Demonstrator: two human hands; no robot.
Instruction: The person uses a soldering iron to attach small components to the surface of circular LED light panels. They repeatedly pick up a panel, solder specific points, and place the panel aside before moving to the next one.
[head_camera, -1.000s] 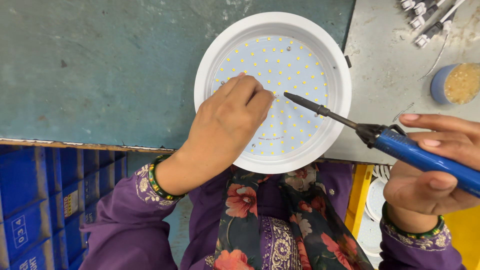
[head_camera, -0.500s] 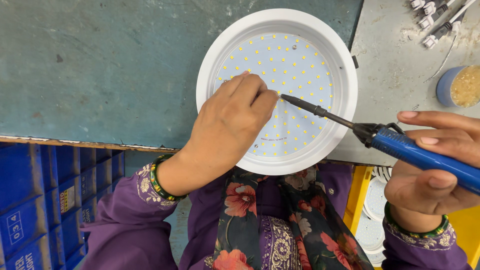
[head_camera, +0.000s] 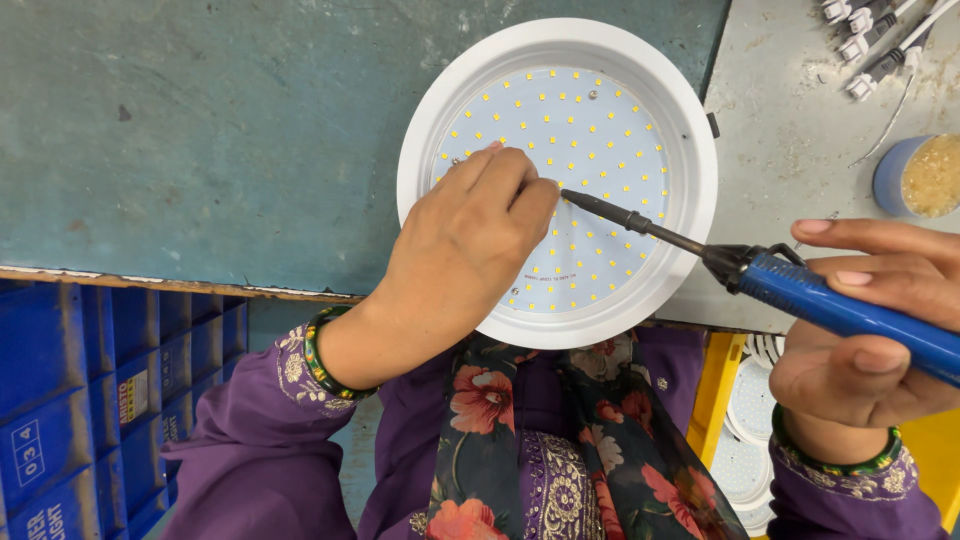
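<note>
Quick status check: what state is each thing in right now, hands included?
Left hand: resting on the lamp's LED board, fingertips pinched at the iron's tip.
Right hand: gripping the soldering iron.
Soldering iron: held slanted, tip on the board beside the left fingertips.
Lamp: flat on the bench, LED board up, unlit.
Blue pot: open, yellowish contents.

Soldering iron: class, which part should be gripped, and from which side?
Grip the soldering iron by its blue handle, coming from the right, as the right hand does. The bare metal tip points left over the round light panel.
</note>
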